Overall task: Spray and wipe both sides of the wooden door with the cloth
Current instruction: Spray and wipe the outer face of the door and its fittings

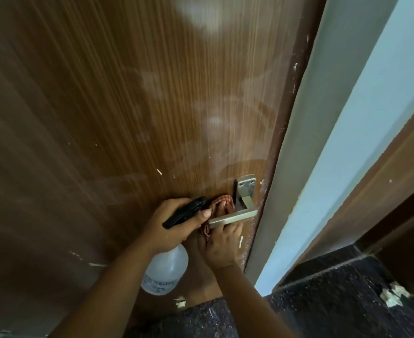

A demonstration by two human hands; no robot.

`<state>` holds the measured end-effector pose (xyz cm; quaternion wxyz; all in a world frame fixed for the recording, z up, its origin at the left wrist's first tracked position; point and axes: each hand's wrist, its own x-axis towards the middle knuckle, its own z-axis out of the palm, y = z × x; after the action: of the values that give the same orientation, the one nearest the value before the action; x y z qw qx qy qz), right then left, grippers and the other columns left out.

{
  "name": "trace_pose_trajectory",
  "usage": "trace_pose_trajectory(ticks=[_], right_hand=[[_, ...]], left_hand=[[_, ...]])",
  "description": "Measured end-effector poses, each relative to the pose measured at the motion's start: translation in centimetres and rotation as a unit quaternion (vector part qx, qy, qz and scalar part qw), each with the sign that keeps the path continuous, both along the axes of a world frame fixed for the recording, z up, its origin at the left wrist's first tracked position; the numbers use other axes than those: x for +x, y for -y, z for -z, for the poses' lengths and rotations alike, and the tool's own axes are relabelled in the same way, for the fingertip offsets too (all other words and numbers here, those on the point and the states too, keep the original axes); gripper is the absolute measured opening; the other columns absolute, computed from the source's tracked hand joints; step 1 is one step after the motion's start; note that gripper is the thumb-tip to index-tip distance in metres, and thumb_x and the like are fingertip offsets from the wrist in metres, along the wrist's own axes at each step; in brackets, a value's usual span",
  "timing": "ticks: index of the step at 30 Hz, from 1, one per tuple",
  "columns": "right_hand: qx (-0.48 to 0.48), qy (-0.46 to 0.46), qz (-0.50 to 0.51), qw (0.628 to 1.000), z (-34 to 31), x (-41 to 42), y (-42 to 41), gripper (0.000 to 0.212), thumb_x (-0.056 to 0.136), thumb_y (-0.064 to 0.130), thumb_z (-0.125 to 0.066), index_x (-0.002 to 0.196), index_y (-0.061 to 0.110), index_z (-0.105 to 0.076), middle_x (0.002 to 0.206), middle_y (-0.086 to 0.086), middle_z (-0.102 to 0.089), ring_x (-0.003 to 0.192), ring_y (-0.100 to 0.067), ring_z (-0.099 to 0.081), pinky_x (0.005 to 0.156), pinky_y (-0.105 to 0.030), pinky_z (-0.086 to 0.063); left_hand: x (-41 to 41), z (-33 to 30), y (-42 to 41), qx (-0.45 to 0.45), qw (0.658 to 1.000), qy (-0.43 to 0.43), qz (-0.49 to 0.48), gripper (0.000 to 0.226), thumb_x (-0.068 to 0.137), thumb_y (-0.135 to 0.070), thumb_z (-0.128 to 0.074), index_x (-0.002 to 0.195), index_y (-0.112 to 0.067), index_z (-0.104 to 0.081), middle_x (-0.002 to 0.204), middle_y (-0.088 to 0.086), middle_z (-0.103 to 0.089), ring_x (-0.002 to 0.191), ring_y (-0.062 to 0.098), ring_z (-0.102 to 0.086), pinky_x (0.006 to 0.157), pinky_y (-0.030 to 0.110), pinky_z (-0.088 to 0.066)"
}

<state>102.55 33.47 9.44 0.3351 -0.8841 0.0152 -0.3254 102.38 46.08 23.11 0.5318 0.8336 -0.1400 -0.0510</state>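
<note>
Left hand (169, 223) fingers clenched on bottle (165, 269); label print unreadable. Right hand (222, 245) presses cloth (222, 202) behind handle (232, 217), lower centre. Door (103, 106) edge adjoins frame (323, 142).

This looks like a doorway inside a home. A brown wooden door (128, 106) with a metal handle (235, 217) stands right by the hands, and a dark speckled stone floor (335, 301) lies below them.

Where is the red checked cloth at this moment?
In the head view, the red checked cloth is low and right of centre, pressed by the right hand against the wooden door, behind the silver lever handle, beside the left hand.
</note>
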Motion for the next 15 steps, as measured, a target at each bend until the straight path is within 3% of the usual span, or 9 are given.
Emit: trace_pose_trajectory(ticks=[2,5,9,12,13,15], right_hand=[[0.067,0.021,0.007,0.997,-1.1,0.2,-0.7,0.075,0.098,0.056,-0.030,0.142,-0.003,-0.042,0.138,-0.029,-0.049,0.120,-0.042,-0.041,0.112,-0.034,-0.024],[0.142,0.005,0.034,0.989,-2.6,-0.1,-1.5,0.079,0.097,0.059,-0.031,0.148,-0.001,-0.038,0.151,-0.018,-0.040,0.125,-0.031,-0.037,0.110,-0.019,-0.018],[0.149,-0.043,0.048,0.987,-1.5,-1.1,-0.7,0.079,0.087,0.052,-0.046,0.152,0.008,-0.034,0.136,-0.012,-0.038,0.118,-0.029,-0.037,0.097,-0.034,-0.034],[0.145,-0.111,0.057,0.982,0.6,-2.3,-1.1,0.064,0.082,0.050,-0.045,0.140,0.024,-0.033,0.114,-0.008,-0.039,0.102,-0.030,-0.044,0.085,-0.049,-0.050],[0.147,-0.122,0.050,0.980,0.6,-2.5,-1.2,0.063,0.082,0.050,-0.044,0.139,0.027,-0.032,0.112,-0.006,-0.040,0.101,-0.028,-0.044,0.082,-0.050,-0.051],[0.162,-0.090,0.013,0.983,-0.6,-2.0,-1.3,0.070,0.088,0.056,-0.042,0.149,0.025,-0.028,0.125,-0.001,-0.039,0.114,-0.019,-0.042,0.096,-0.037,-0.045]], left_hand=[[0.1,0.0,-0.3,0.004,1.000,-0.003,0.011,0.053,0.081,-0.062,-0.068,0.077,-0.009,-0.067,0.070,0.016,-0.067,0.065,0.028,-0.068,0.055,0.033,-0.052],[0.1,-0.1,-0.2,-0.001,1.000,-0.009,0.015,0.041,0.085,-0.051,-0.069,0.079,-0.010,-0.068,0.071,0.014,-0.069,0.068,0.024,-0.069,0.056,0.023,-0.052],[0.0,-0.3,0.1,-0.001,1.000,-0.002,0.020,0.041,0.083,-0.049,-0.068,0.079,-0.008,-0.068,0.073,0.012,-0.069,0.070,0.020,-0.069,0.059,0.025,-0.053],[0.1,-0.2,-0.2,0.004,1.000,-0.003,0.026,0.044,0.083,-0.056,-0.072,0.078,-0.012,-0.068,0.073,0.008,-0.069,0.070,0.017,-0.069,0.060,0.029,-0.054],[0.0,-0.2,-0.3,0.003,1.000,-0.005,0.028,0.045,0.081,-0.058,-0.071,0.078,-0.013,-0.067,0.072,0.008,-0.068,0.069,0.017,-0.068,0.060,0.030,-0.053],[0.0,-0.3,-0.5,-0.004,0.999,-0.006,0.040,0.036,0.083,-0.053,-0.073,0.077,-0.018,-0.067,0.072,0.005,-0.068,0.068,0.013,-0.068,0.059,0.024,-0.051]])
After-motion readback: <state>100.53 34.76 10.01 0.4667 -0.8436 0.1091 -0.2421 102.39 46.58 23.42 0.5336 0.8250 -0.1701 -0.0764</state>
